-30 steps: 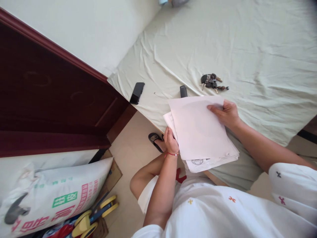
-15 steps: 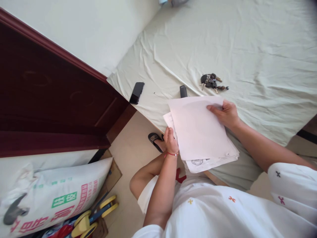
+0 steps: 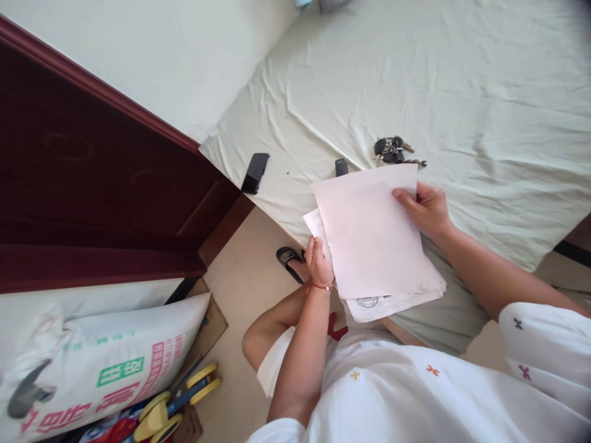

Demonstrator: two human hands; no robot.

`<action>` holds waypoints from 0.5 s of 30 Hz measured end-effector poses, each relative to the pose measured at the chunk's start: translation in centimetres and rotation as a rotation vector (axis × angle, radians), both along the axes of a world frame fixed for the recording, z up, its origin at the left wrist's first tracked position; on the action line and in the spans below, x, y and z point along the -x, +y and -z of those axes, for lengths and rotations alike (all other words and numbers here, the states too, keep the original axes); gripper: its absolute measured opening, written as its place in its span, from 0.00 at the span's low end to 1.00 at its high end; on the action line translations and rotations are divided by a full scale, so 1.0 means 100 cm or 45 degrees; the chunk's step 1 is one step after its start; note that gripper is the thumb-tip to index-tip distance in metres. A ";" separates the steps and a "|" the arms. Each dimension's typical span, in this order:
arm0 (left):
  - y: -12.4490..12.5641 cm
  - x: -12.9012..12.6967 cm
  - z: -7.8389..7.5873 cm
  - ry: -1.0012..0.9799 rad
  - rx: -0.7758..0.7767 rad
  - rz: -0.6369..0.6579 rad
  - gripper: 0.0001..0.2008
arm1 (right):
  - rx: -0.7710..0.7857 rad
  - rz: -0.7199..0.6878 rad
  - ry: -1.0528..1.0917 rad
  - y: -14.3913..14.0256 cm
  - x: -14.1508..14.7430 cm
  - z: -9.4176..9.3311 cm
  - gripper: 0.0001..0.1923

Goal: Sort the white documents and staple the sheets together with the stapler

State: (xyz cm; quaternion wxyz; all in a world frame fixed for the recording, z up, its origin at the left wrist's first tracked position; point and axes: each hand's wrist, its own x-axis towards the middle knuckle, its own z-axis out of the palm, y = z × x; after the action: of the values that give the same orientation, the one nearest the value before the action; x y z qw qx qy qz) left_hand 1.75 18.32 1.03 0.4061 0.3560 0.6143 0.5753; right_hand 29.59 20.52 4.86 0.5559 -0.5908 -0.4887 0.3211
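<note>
Left hand [image 3: 319,263] seemingly grips papers [image 3: 392,306] over the near edge of the bed [image 3: 462,92]; phone [image 3: 255,173] lies by its left corner; right hand [image 3: 430,210] pinches the top sheet [image 3: 369,237], now raised higher, partly hiding keys [image 3: 391,147].

top sheet [image 3: 369,234] over the stack of papers [image 3: 385,307], left hand [image 3: 320,264] on the left side, right hand [image 3: 429,209] up by the sheet's far right corner! just past the far edge, partly behind the sheet, it's the small black-box spot taken by a case [image 3: 341,167]; to its right, the keys [image 3: 392,149], both on the bed [image 3: 471,80]. out left, the phone [image 3: 255,173], right by the bed's edge! left of that, the panel [image 3: 115,178], the wall [image 3: 161,61] on its far side. near left, the sack [image 3: 124,351]; right of it, on the floor [image 3: 235,289], a slipper [image 3: 287,255].
</note>
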 end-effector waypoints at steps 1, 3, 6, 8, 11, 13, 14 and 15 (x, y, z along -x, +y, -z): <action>0.000 0.001 0.002 0.005 0.004 -0.040 0.21 | -0.001 0.014 -0.012 0.000 -0.002 -0.001 0.20; 0.001 0.002 0.004 -0.002 0.013 -0.056 0.21 | -0.003 0.026 0.000 0.000 -0.005 -0.003 0.20; 0.002 0.001 0.005 -0.032 0.025 -0.033 0.21 | 0.001 0.008 0.035 -0.001 -0.007 -0.004 0.21; 0.001 -0.001 0.002 -0.058 0.038 -0.055 0.21 | 0.009 -0.029 0.039 -0.002 -0.007 -0.005 0.22; 0.000 -0.004 -0.003 -0.084 0.069 -0.059 0.20 | 0.022 -0.126 0.011 -0.004 -0.003 -0.006 0.21; -0.001 -0.005 -0.007 -0.080 0.084 -0.003 0.19 | 0.017 -0.161 -0.024 -0.004 -0.001 -0.007 0.20; -0.001 -0.005 -0.009 -0.069 0.086 0.019 0.19 | 0.010 -0.160 -0.044 -0.005 0.000 -0.007 0.19; -0.001 -0.005 -0.011 -0.054 0.085 0.030 0.19 | -0.001 -0.150 -0.063 -0.005 0.001 -0.007 0.19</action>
State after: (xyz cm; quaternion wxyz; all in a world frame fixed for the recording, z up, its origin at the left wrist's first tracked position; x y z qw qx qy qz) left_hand 2.26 18.18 2.12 0.4372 0.3372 0.6203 0.5571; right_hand 29.53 20.04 5.53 0.5241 -0.5685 -0.5364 0.3383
